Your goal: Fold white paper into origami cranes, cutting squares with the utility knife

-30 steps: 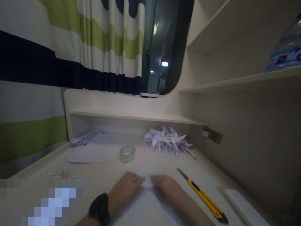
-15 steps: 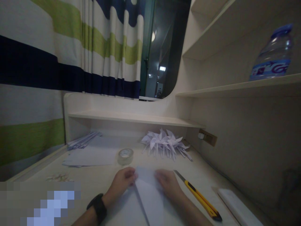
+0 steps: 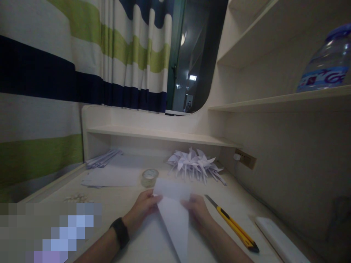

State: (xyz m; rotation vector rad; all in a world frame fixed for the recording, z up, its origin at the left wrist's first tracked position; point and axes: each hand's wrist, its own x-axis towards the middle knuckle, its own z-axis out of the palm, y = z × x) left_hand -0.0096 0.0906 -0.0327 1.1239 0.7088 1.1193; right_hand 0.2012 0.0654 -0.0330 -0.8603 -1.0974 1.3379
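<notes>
My left hand (image 3: 142, 212) and my right hand (image 3: 199, 212) each pinch a top corner of a white sheet of paper (image 3: 174, 215), lifted off the desk (image 3: 120, 204). The sheet is folded into a long triangle whose point hangs down toward me. A black watch sits on my left wrist (image 3: 120, 232). Behind the paper lie a roll of clear tape (image 3: 149, 177) and a pile of folded white paper pinwheels (image 3: 195, 164).
A yellow utility knife (image 3: 233, 228) with its blade out lies right of my right hand. A white flat block (image 3: 279, 239) lies further right. Loose paper sheets (image 3: 112, 177) and strips lie at the back left. A water bottle (image 3: 326, 62) stands on the right shelf. Wall socket (image 3: 245, 157).
The paper, pressed flat on the desk under both hands a second ago, has been lifted and folded into a hanging triangle. Both hands rose with it.
</notes>
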